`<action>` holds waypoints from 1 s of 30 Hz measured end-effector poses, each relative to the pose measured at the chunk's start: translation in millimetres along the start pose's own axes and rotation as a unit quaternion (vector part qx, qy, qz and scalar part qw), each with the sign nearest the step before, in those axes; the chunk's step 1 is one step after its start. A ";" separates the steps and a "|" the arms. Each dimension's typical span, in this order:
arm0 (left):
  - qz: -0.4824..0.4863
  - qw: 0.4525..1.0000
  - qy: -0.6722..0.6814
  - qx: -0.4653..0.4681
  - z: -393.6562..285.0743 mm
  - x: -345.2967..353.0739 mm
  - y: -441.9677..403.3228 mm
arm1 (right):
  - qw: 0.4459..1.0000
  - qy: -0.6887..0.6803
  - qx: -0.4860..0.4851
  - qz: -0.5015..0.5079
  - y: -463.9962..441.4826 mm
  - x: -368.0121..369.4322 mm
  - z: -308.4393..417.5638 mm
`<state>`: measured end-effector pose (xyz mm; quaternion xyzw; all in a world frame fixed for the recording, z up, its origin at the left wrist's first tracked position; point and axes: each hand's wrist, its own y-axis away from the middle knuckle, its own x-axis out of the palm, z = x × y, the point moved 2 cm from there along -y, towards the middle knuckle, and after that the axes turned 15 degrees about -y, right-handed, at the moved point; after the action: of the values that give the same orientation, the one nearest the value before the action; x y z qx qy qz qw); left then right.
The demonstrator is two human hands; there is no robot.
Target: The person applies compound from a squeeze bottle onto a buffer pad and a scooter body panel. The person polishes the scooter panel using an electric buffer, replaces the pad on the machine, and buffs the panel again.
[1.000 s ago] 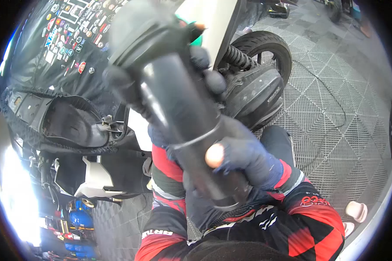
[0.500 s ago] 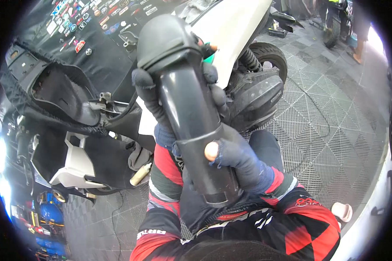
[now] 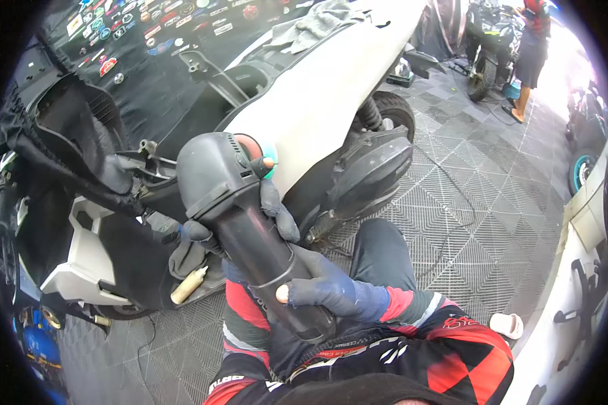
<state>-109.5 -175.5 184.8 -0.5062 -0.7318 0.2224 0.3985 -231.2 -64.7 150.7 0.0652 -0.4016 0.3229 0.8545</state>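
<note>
Both my hands hold a black polisher over my lap, its rounded head pointing up and forward. My left hand wraps the neck from below, thumb on one side and gloved fingers on the other. The rear body is gripped by my right hand, in a dark glove with a bare thumb tip. A pink and teal pad shows at the head, beside the scooter's white side panel. Whether the pad presses on the panel I cannot tell.
A cream bottle and a grey cloth lie on the scooter's footboard. Another towel rests on top of the scooter. A cable crosses the tiled floor. A person stands by a motorcycle at the back.
My view has shifted, and the polisher now appears lower and further left, with its head turned so more of the pad shows. Both hands keep their hold on it.
</note>
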 end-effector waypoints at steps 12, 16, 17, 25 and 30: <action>-0.088 0.995 0.012 -0.050 51.2 41.3 -129.7 | 0.994 -0.067 -0.052 -0.063 46.1 10.0 124.9; -0.096 0.991 -0.036 -0.083 62.5 32.1 -177.6 | 0.987 -0.085 -0.078 -0.109 49.2 2.4 159.0; -0.100 0.990 -0.053 -0.087 64.0 27.1 -186.8 | 0.987 -0.082 -0.078 -0.114 47.2 2.2 165.8; -0.119 0.984 -0.108 -0.077 50.4 35.3 -148.1 | 0.993 -0.052 -0.060 -0.086 48.6 -8.1 134.8; -0.108 0.990 -0.075 -0.052 43.3 30.7 -66.6 | 0.993 -0.016 -0.056 -0.104 41.4 -6.3 67.5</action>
<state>-187.2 -169.9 219.1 -0.4258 -0.8206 0.1769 0.3377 -302.6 -60.5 185.1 0.0640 -0.4232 0.2083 0.8794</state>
